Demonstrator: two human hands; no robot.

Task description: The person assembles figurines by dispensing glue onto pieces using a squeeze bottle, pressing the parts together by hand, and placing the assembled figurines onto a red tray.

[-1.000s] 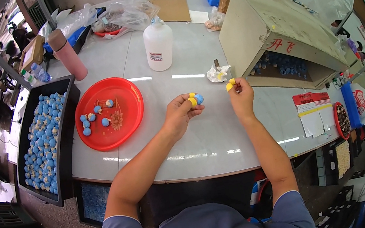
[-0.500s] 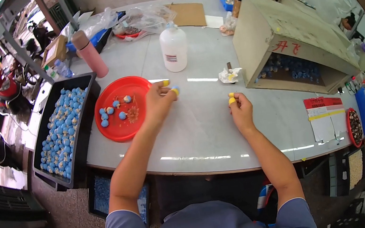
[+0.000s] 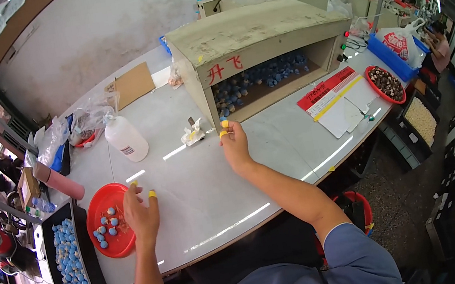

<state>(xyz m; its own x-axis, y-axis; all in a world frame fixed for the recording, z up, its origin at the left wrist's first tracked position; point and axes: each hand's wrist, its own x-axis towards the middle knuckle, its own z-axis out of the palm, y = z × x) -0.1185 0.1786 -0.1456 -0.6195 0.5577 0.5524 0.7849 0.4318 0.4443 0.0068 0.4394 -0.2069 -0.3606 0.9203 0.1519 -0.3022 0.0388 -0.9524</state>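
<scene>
My left hand [image 3: 142,215], with yellow wraps on its fingertips, is over the right rim of a round red tray [image 3: 115,250]. Its thumb and fingers are spread apart and nothing shows between them. Several small blue-and-cream balls [image 3: 111,222] lie in that tray with some brown bits. My right hand [image 3: 236,148], also yellow-tipped, is held in front of the left end of a beige metal box [image 3: 257,30]. Its fingers are curled in a pinch; anything they hold is too small to make out. Inside the box's open front sit many blue pieces [image 3: 264,75].
Left of the tray stands a black bin [image 3: 81,224] full of blue balls. A white bottle [image 3: 127,137], crumpled paper [image 3: 193,134] and a pink flask [image 3: 58,180] are on the table. Right are printed sheets [image 3: 337,104], a red basket [image 3: 385,84] and a blue crate [image 3: 389,57]. Other people work beyond.
The view has swung to the right. My left hand has let go of a small blue piece and spread its fingers. My right hand has moved over to the beige box's front.
</scene>
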